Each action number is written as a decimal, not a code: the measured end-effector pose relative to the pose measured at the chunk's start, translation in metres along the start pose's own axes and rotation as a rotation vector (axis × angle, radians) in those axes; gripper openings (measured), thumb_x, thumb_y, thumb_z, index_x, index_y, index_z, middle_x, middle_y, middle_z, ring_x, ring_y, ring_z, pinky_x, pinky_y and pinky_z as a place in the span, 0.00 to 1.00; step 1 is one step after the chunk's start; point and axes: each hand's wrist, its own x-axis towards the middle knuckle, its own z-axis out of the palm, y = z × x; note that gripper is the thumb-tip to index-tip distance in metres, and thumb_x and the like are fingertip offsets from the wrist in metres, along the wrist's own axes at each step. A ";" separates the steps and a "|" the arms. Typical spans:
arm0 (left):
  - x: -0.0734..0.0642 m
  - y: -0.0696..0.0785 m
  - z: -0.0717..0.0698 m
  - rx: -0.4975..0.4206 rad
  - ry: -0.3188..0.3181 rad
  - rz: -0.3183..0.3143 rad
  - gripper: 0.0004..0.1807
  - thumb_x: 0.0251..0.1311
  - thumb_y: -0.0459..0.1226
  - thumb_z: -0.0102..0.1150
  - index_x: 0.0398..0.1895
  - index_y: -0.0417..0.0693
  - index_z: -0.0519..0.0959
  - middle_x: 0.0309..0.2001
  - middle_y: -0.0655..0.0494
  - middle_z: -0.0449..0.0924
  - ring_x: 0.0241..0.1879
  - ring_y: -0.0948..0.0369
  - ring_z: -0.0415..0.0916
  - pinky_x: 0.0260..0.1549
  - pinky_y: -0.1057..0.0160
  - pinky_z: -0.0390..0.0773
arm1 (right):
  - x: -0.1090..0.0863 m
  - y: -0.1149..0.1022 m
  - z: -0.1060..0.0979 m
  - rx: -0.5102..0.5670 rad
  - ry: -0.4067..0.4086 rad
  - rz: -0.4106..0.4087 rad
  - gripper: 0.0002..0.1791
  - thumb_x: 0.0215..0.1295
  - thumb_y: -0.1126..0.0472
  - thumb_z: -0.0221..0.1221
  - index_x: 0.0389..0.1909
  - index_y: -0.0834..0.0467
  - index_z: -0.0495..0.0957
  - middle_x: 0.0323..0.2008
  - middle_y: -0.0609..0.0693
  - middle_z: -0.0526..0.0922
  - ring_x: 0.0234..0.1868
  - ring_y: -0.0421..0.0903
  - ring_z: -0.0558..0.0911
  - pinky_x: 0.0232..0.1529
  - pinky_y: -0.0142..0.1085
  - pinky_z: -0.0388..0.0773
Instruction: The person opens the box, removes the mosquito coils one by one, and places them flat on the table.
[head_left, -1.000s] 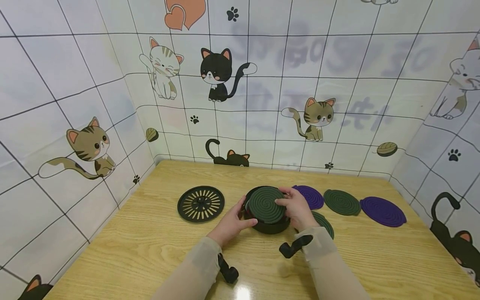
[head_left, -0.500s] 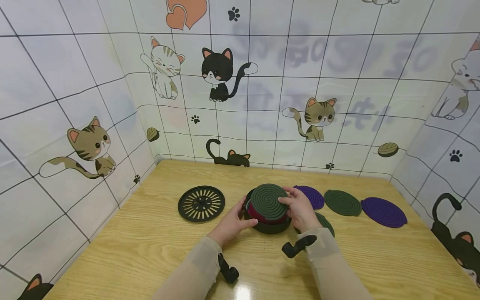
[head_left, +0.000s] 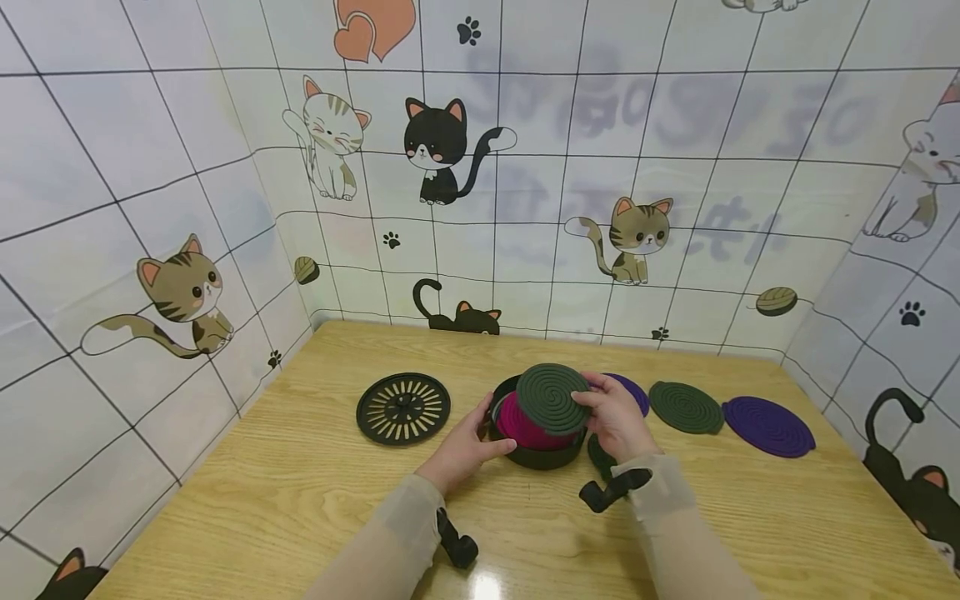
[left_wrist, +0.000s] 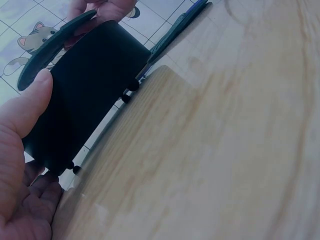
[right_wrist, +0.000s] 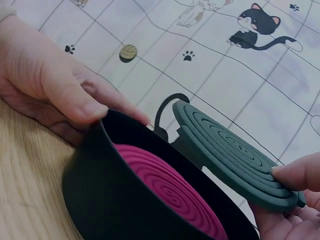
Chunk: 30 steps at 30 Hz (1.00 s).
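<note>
My right hand (head_left: pixel 617 423) pinches a dark green spiral coaster (head_left: pixel 553 398) by its right edge, thumb on top and fingers beneath. The coaster is tilted above a round black holder (head_left: pixel 543 459). Inside the holder lies a magenta spiral coaster (right_wrist: pixel 170 192), partly covered by the green one in the head view. My left hand (head_left: pixel 467 447) grips the holder's left side; in the right wrist view its thumb is at the rim. Small feet show under the holder (left_wrist: pixel 90 90) in the left wrist view.
A black slotted lid (head_left: pixel 403 408) with a centre knob lies left of the holder. To the right lie a purple coaster (head_left: pixel 636 393), a green coaster (head_left: pixel 686 407) and a larger purple coaster (head_left: pixel 768 426). Another green coaster (head_left: pixel 600 456) is partly behind my right hand.
My right hand has lifted the green coaster up and to the right, uncovering the magenta coaster in the holder. My left hand has stayed at the holder's side.
</note>
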 end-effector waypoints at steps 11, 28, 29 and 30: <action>-0.001 0.001 0.001 0.003 0.010 0.007 0.53 0.52 0.52 0.70 0.77 0.63 0.47 0.75 0.54 0.50 0.71 0.50 0.53 0.68 0.51 0.56 | -0.008 -0.009 -0.036 0.069 0.042 0.011 0.29 0.66 0.74 0.54 0.67 0.62 0.59 0.43 0.45 0.76 0.37 0.38 0.82 0.38 0.32 0.82; 0.000 -0.001 0.000 0.010 0.008 0.002 0.54 0.51 0.54 0.70 0.77 0.63 0.47 0.75 0.54 0.50 0.71 0.50 0.53 0.68 0.51 0.56 | -0.030 -0.013 -0.111 0.155 0.058 0.058 0.23 0.68 0.72 0.54 0.59 0.51 0.62 0.39 0.41 0.79 0.39 0.37 0.83 0.40 0.30 0.81; 0.000 -0.002 0.000 0.013 0.008 0.002 0.55 0.51 0.54 0.70 0.77 0.63 0.47 0.75 0.54 0.50 0.71 0.50 0.53 0.68 0.51 0.56 | -0.031 -0.013 -0.115 0.157 0.057 0.057 0.24 0.67 0.72 0.55 0.59 0.52 0.62 0.39 0.41 0.79 0.39 0.37 0.82 0.39 0.30 0.81; 0.000 -0.002 0.000 0.013 0.007 0.003 0.55 0.50 0.55 0.70 0.77 0.62 0.47 0.75 0.53 0.50 0.71 0.49 0.52 0.68 0.51 0.56 | -0.032 -0.013 -0.119 0.155 0.055 0.057 0.24 0.67 0.72 0.55 0.59 0.52 0.62 0.38 0.41 0.79 0.38 0.37 0.82 0.39 0.29 0.81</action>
